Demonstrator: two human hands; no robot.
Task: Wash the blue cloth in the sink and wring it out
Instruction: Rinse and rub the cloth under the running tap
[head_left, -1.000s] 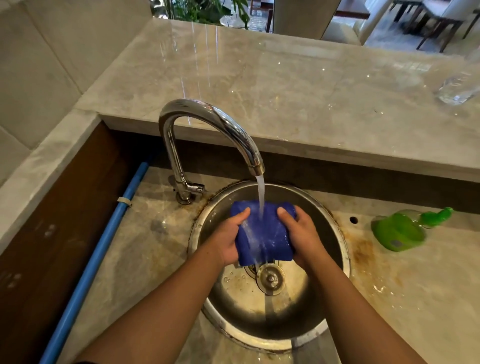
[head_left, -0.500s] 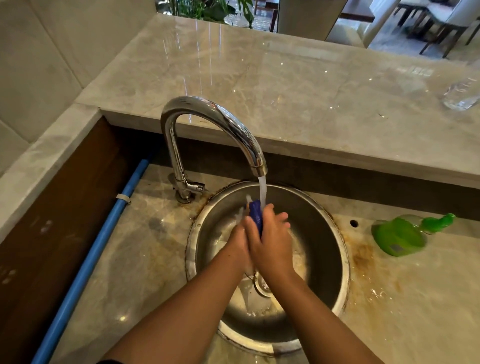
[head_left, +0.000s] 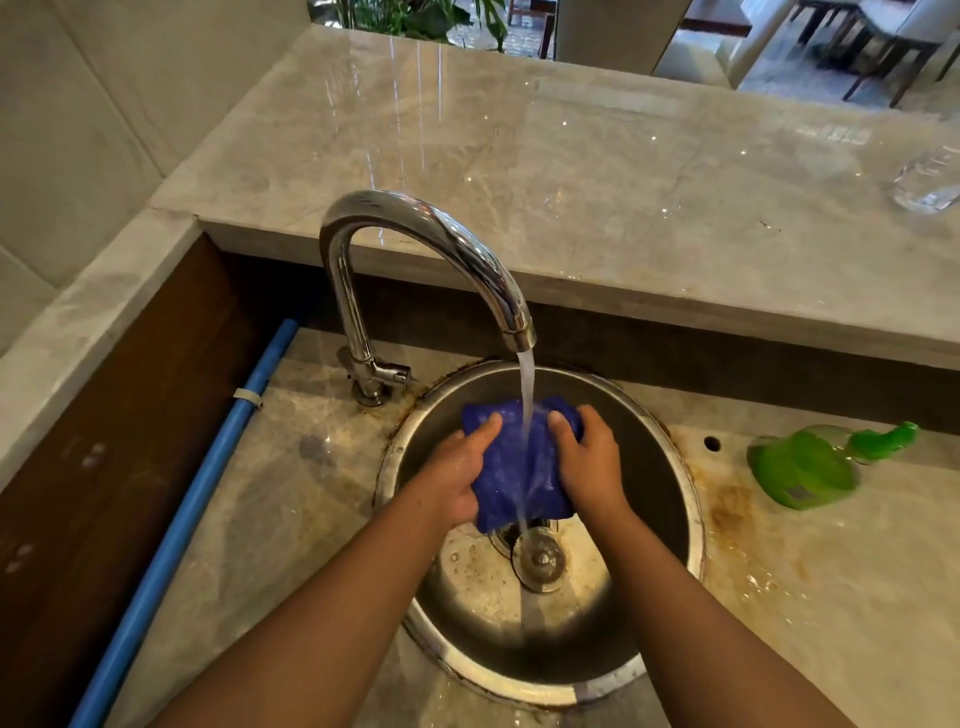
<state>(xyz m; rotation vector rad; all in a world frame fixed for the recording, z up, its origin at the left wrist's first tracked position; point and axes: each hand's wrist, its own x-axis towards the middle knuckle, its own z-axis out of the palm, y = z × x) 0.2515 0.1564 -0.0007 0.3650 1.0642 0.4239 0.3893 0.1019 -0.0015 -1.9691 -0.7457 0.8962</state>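
Marble counter (head_left: 291, 493), stained rusty near the basin, surrounds a round steel sink (head_left: 693, 519) set below a raised marble ledge (head_left: 571, 171).

At the centre of the sink the blue cloth (head_left: 514, 467) is held spread out above the bottom, facing up, with the water stream (head_left: 527, 395) running down its middle. The left hand (head_left: 452, 473) grips its 9 o'clock edge and the right hand (head_left: 592, 462) its 3 o'clock edge. Each thumb lies on the upper face; the fingers go behind the cloth and are hidden.

The cloth looks soft and fully soaked, so it will probably be limp, heavier than when dry, and somewhat slick. It should sag or fold wherever it is unsupported. It is not fragile and can take hard squeezing. For wringing, the best hold would likely be the two opposite ends, gathered into a roll, with the fists twisting against each other over the basin so that the runoff falls inside.

Directly at 6 o'clock of the cloth sits the drain strainer (head_left: 540, 558). At 11 o'clock the chrome faucet (head_left: 426, 223) arches over it. A green bottle (head_left: 800, 467) lies on its side on the counter at 3 o'clock, well apart from the sink. A blue pipe (head_left: 197, 493) runs along the counter's edge at 9 o'clock. A clear glass (head_left: 924, 182) stands far off at 2 o'clock on the ledge.
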